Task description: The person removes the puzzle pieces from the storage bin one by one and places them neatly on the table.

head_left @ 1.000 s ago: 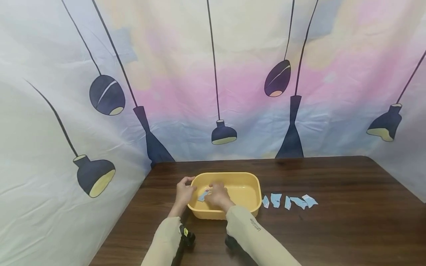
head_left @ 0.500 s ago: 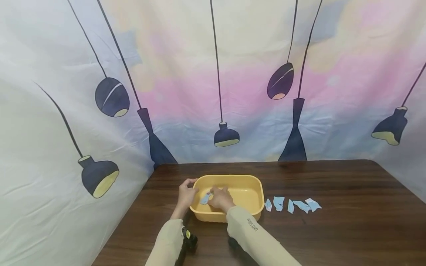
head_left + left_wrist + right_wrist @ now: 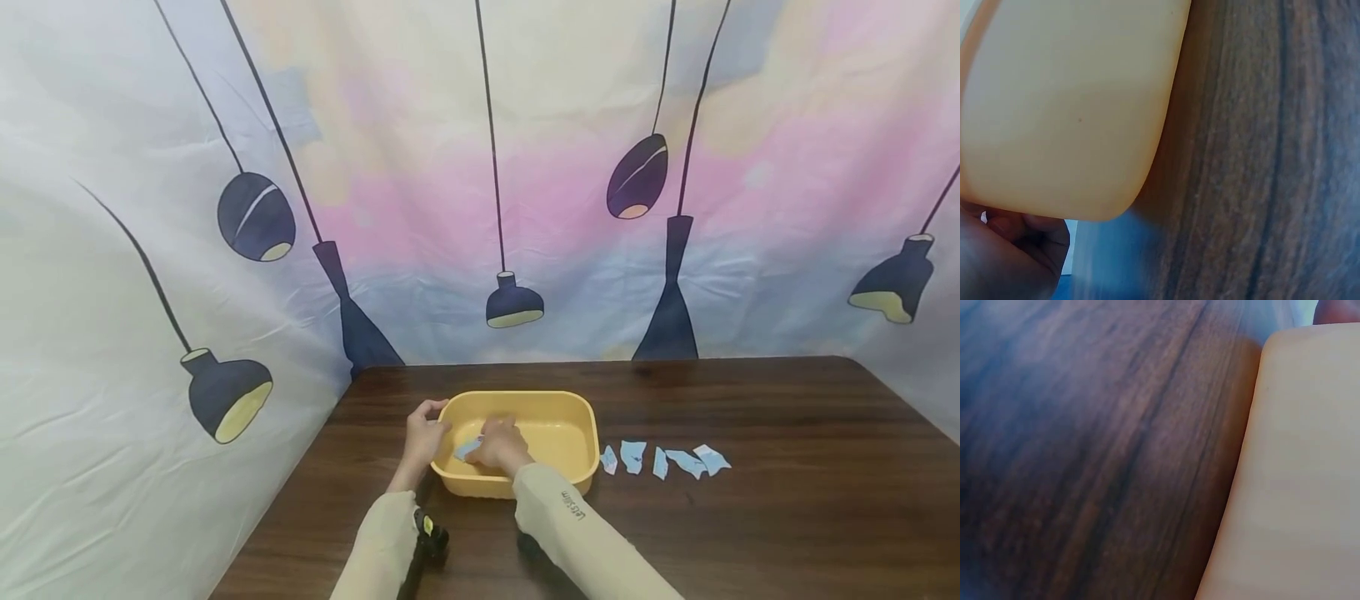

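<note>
A yellow plastic basin [image 3: 558, 417] stands on the dark wooden table in the head view. My left hand [image 3: 424, 435] grips its left end at the rim; in the left wrist view its curled fingers [image 3: 1041, 240] show against the basin's end wall. Inside the basin, toward the left, my right hand [image 3: 501, 443] reaches down with bent fingers and pinches a light blue torn piece of paper [image 3: 467, 450]. Part of that scrap is covered by the hand. In the right wrist view the basin's outer wall [image 3: 1297, 450] hides most of the hand.
Several torn light blue paper scraps [image 3: 633, 456] lie in a row on the table [image 3: 787, 517], right of the basin. Behind the table hangs a cloth [image 3: 420, 250] printed with lamps.
The paper piece in the basin has turned to a flatter slant and is more covered by my right hand, which has shifted slightly. My left hand keeps its grip on the rim.
</note>
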The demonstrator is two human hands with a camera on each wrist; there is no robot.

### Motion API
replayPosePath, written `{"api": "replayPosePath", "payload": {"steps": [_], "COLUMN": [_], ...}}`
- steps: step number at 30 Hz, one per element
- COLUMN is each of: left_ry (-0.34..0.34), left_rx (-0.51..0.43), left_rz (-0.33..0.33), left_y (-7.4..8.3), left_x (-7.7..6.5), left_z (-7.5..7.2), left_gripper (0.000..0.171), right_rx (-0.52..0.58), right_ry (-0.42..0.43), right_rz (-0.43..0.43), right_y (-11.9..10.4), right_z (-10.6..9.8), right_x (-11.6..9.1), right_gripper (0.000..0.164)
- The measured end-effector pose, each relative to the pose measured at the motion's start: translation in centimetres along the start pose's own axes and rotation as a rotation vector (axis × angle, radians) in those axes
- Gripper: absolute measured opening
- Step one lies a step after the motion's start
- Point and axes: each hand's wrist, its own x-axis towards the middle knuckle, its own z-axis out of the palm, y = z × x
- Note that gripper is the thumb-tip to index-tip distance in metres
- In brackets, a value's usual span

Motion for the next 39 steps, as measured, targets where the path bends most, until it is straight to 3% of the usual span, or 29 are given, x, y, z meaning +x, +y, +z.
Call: {"api": "replayPosePath", "payload": {"steps": [6,9,11,15,21,27,33,39], "left_ry": [-0.002,-0.02,-0.026,-0.029,0.001,-0.015,-0.026,-0.035], "left_rx": [0.004,0.013,0.013,0.013,0.033,0.021,0.014,0.005], "left_rz": [-0.005,-0.009,0.003,0.022,-0.006,-0.012,-0.019,-0.02], "left_y": [0.4,0.6,0.7,0.7,0.0,-0.3,0.1,0.2], "left_x": [0.2,0.4,0.7,0.9,0.4,0.2,0.2,0.1], "left_z": [-0.2,0.0,0.3,0.7,0.3,0.0,-0.2,-0.2], "left_gripper": [0.042,0.042,0.042,0.04,0.04,0.041,0.041,0.042], "right_rx": [0.101,0.21,0.302,0.437,0.53,0.55,0.545,0.455], "right_ry": [0.004,-0.032,-0.047,-0.061,-0.095,-0.097,-0.022,0.016], "right_rz": [0.0,0.018,0.02,-0.01,-0.066,-0.1,-0.062,-0.037], "right_y": [0.2,0.4,0.7,1.5,3.1,4.7,8.5,15.4], "right_z": [-0.9,-1.5,-1.9,-2.8,-4.6,-8.7,-13.6,-18.3], "right_x": [-0.1,-0.2,-0.2,-0.6,-1.9,-3.3,-4.5,-5.7], "right_gripper": [0.015,0.03,0.032,0.008,0.022,0.028,0.038,0.049]}}
